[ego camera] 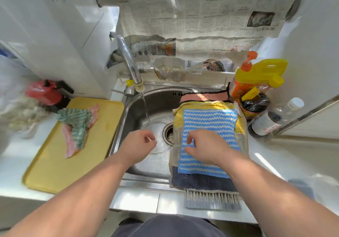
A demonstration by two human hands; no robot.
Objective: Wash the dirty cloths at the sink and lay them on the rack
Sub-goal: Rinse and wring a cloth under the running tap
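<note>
Cloths that look washed lie on the rack (pixel 211 198) across the right part of the sink (pixel 157 104): a blue striped cloth (pixel 209 121) on top, a yellow cloth (pixel 178 121) under it, a peach cloth (pixel 201 97) behind, a dark cloth (pixel 201 181) in front. This part I judge as done. A green cloth (pixel 77 124) and a pink cloth (pixel 68 145) lie on the yellow tray (pixel 51 163) at the left, so they are left to wash. The tap (pixel 128 58) runs. My left hand (pixel 137 145) hangs over the basin, fingers loosely curled, holding nothing. My right hand (pixel 205 146) is over the blue striped cloth, fingers bent; whether they pinch it I cannot tell.
</note>
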